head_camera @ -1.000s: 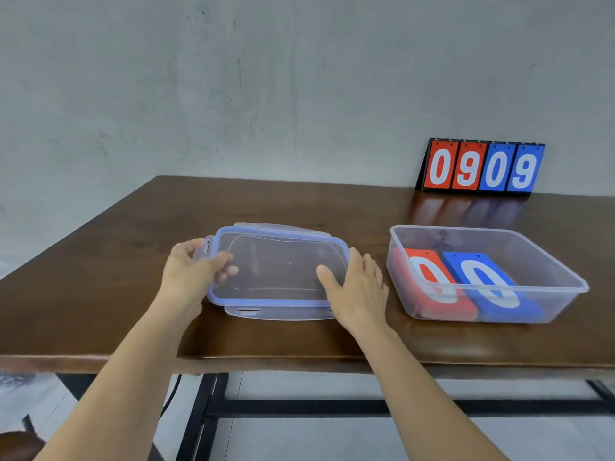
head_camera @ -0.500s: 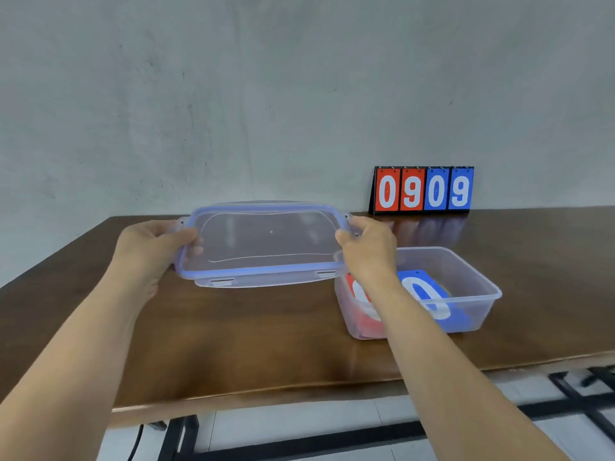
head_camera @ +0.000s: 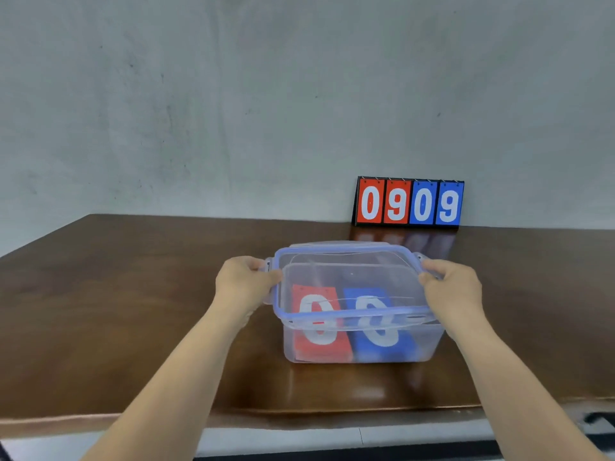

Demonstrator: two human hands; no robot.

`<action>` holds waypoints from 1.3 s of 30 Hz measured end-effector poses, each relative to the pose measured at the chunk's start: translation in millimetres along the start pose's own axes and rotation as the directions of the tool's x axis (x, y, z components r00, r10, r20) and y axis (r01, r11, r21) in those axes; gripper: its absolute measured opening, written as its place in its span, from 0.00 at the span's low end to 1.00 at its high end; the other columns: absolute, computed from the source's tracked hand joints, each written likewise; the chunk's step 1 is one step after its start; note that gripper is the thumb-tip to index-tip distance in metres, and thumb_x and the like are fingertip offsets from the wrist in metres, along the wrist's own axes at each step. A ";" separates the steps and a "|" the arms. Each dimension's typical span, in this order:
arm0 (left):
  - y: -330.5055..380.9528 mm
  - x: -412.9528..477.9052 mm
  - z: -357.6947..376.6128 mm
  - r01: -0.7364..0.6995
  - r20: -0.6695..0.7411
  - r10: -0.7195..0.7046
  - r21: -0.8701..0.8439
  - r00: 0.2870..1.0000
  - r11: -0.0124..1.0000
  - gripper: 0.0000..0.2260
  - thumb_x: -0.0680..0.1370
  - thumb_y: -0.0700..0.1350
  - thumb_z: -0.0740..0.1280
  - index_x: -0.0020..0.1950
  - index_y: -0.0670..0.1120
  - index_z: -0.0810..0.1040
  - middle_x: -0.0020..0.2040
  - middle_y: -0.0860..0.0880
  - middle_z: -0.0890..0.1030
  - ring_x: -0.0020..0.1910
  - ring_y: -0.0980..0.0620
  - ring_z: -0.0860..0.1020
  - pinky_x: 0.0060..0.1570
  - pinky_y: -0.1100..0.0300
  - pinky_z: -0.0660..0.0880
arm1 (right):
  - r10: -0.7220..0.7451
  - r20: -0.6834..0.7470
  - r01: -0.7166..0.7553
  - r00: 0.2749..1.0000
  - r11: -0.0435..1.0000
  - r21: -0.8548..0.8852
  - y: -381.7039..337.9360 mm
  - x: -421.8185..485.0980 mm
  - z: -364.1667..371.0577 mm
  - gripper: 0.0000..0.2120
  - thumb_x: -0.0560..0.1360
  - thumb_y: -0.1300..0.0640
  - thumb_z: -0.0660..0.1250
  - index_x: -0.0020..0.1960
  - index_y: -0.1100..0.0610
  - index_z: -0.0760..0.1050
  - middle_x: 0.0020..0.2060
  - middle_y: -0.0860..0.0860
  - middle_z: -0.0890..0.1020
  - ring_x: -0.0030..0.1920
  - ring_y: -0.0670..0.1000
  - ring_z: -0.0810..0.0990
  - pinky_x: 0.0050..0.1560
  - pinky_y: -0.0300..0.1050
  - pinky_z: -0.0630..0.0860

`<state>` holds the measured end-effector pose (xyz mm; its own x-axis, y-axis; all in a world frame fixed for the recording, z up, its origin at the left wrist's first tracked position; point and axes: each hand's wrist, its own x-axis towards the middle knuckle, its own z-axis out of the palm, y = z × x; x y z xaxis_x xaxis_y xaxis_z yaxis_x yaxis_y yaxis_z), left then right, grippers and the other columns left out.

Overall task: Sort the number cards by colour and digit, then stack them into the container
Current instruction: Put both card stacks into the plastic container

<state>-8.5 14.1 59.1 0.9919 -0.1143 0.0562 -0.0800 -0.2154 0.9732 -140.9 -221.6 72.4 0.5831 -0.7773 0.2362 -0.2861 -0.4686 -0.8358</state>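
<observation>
A clear plastic container (head_camera: 429, 347) stands on the wooden table (head_camera: 133, 311). Inside lie a red card stack (head_camera: 319, 347) and a blue card stack (head_camera: 396, 344) side by side, each with a white 0 on top. A clear lid with a blue rim (head_camera: 346, 252) hovers just over the container's top, roughly level. My left hand (head_camera: 244, 282) grips the lid's left end and my right hand (head_camera: 452, 287) grips its right end.
A black flip scoreboard (head_camera: 408, 202) reading 0 9 in red and 0 9 in blue stands at the back of the table against the grey wall. The table's front edge (head_camera: 299, 415) runs below the container.
Both hands lifted the lid off the table at the left and carried it to the right, over the container. The view followed, so the container is now central.
</observation>
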 end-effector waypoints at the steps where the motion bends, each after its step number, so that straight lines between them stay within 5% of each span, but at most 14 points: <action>1: -1.9 -2.0 2.9 0.007 -0.012 -0.006 0.020 1.000 1.000 0.03 0.73 0.39 0.72 0.41 0.44 0.80 0.38 0.43 0.83 0.33 0.47 0.80 0.42 0.53 0.81 | -0.001 -0.001 0.001 1.000 1.000 -0.002 5.9 1.1 1.0 0.16 0.78 0.63 0.63 0.66 0.59 0.76 0.63 0.54 0.79 0.64 0.55 0.75 0.62 0.48 0.71; 6: -4.7 -8.1 10.1 0.033 -0.049 -0.030 0.063 0.998 0.997 0.02 0.73 0.41 0.72 0.43 0.44 0.80 0.42 0.42 0.83 0.36 0.47 0.79 0.36 0.58 0.74 | 0.015 -0.033 -0.016 0.999 1.000 -0.026 15.3 5.7 2.5 0.17 0.78 0.63 0.62 0.65 0.55 0.77 0.61 0.52 0.80 0.62 0.56 0.76 0.57 0.50 0.73; 14: 1.7 -10.6 13.8 0.052 -0.081 -0.043 0.111 0.996 0.992 0.07 0.73 0.40 0.73 0.37 0.48 0.78 0.44 0.45 0.83 0.42 0.45 0.82 0.43 0.54 0.81 | 0.074 0.009 -0.073 0.997 0.997 -0.031 20.1 8.2 1.4 0.17 0.78 0.63 0.63 0.66 0.56 0.76 0.62 0.54 0.79 0.62 0.58 0.75 0.59 0.51 0.73; 17: 1.9 -11.9 13.9 0.076 -0.066 -0.069 0.103 0.995 0.992 0.04 0.73 0.41 0.74 0.45 0.44 0.81 0.47 0.44 0.84 0.38 0.48 0.80 0.37 0.57 0.78 | 0.071 -0.005 -0.071 0.997 0.997 -0.038 18.7 6.6 -1.2 0.15 0.78 0.63 0.63 0.64 0.59 0.77 0.59 0.55 0.80 0.57 0.57 0.77 0.54 0.49 0.73; 22: 0.6 -13.0 15.6 0.102 -0.062 -0.097 0.088 0.993 0.991 0.15 0.72 0.44 0.75 0.57 0.43 0.81 0.51 0.45 0.83 0.43 0.49 0.81 0.40 0.56 0.81 | 0.065 -0.052 -0.068 0.997 0.996 -0.050 17.3 5.0 -5.2 0.09 0.79 0.64 0.62 0.56 0.62 0.79 0.51 0.58 0.81 0.44 0.52 0.71 0.45 0.46 0.70; 28: -0.6 -11.3 16.3 0.120 -0.057 -0.115 0.101 0.992 0.988 0.09 0.72 0.42 0.75 0.50 0.40 0.83 0.49 0.45 0.83 0.43 0.48 0.82 0.41 0.55 0.81 | 0.091 -0.041 -0.093 0.995 0.995 -0.036 18.0 4.7 -4.9 0.14 0.79 0.62 0.63 0.63 0.59 0.77 0.57 0.55 0.80 0.50 0.53 0.75 0.47 0.47 0.72; 35: -0.8 -11.2 13.8 0.117 -0.030 -0.115 0.077 0.993 0.990 0.04 0.73 0.39 0.74 0.44 0.39 0.83 0.32 0.44 0.79 0.32 0.48 0.78 0.48 0.49 0.82 | 0.093 -0.023 -0.093 0.995 0.996 -0.009 24.4 4.5 -5.5 0.17 0.78 0.63 0.63 0.66 0.56 0.76 0.60 0.54 0.80 0.58 0.56 0.77 0.49 0.45 0.71; 39: -1.7 -11.7 12.3 0.101 -0.020 -0.099 0.074 0.995 0.992 0.06 0.72 0.39 0.75 0.46 0.39 0.82 0.36 0.43 0.80 0.34 0.47 0.78 0.50 0.46 0.81 | 0.101 0.013 -0.102 0.995 0.991 0.089 27.0 4.8 -5.7 0.18 0.78 0.63 0.65 0.67 0.58 0.74 0.63 0.54 0.78 0.62 0.56 0.76 0.60 0.50 0.73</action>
<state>-21.2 3.9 54.0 0.9967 -0.0729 -0.0364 0.0131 -0.2969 0.9548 -150.2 -240.4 53.8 0.5610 -0.8152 0.1439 -0.2755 -0.3478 -0.8961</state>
